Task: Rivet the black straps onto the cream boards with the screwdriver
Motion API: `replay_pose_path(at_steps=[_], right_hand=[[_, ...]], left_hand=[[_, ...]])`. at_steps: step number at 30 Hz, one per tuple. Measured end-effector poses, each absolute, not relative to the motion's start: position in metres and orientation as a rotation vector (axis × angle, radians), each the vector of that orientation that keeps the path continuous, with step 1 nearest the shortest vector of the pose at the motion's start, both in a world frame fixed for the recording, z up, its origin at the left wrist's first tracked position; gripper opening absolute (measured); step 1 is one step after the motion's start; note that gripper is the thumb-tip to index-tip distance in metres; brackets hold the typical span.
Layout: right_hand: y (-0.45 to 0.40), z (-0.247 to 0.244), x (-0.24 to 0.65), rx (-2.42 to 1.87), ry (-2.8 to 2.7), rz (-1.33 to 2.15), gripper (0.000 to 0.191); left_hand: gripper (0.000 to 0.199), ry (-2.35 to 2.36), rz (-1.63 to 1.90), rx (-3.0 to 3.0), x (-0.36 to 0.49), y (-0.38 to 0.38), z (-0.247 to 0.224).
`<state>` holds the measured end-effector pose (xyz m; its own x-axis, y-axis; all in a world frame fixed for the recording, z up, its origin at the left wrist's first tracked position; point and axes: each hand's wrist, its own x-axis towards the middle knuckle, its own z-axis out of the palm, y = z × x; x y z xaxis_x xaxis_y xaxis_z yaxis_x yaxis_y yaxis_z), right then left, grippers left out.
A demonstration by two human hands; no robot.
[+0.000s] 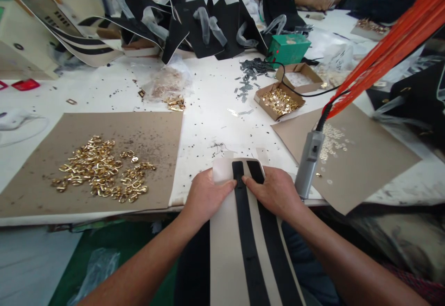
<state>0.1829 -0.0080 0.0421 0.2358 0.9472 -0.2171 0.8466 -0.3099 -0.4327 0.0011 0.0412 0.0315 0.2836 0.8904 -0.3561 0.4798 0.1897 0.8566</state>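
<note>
Between my two hands is a long beige panel (225,232) with two black stripes, its rounded far end at the table's front edge and the rest running down over my lap. My left hand (207,194) grips the panel's left edge, thumb pressed on top beside a black stripe. On the opposite edge, my right hand (274,189) grips it with its thumb on the same stripe, close to a small dark slot or mark. The fingers underneath are hidden. A grey handheld electric tool (308,164) on an orange-wrapped cord stands just right of my right hand.
Gold clasps (100,171) lie piled on a brown sheet (28,157) at left. Small pale washers (332,141) are scattered on another sheet (378,157) at right. Behind are a box of gold parts (281,101), a green box (289,49) and black panels (198,23). A co-worker's hands (323,3) show across the table.
</note>
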Motion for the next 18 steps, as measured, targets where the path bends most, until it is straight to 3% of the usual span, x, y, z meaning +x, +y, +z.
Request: replay_pose_path(at_steps=[13, 15, 18], right_hand=[[-0.0051, 0.0385, 0.1808, -2.322, -1.787, 0.558, 0.035], [-0.0055, 0.0401, 0.1802, -2.328, -1.785, 0.581, 0.034], [-0.0063, 0.0429, 0.1794, -2.332, -1.786, 0.581, 0.035]], left_hand=[[0.012, 1.391, 0.422, 1.651, 0.0036, 0.0434, 0.0331], [0.025, 1.416, 0.452, 1.712, 0.0038, 0.0414, 0.0338], [0.065, 1.502, 0.657, 1.967, 0.0046, 0.035, 0.036]])
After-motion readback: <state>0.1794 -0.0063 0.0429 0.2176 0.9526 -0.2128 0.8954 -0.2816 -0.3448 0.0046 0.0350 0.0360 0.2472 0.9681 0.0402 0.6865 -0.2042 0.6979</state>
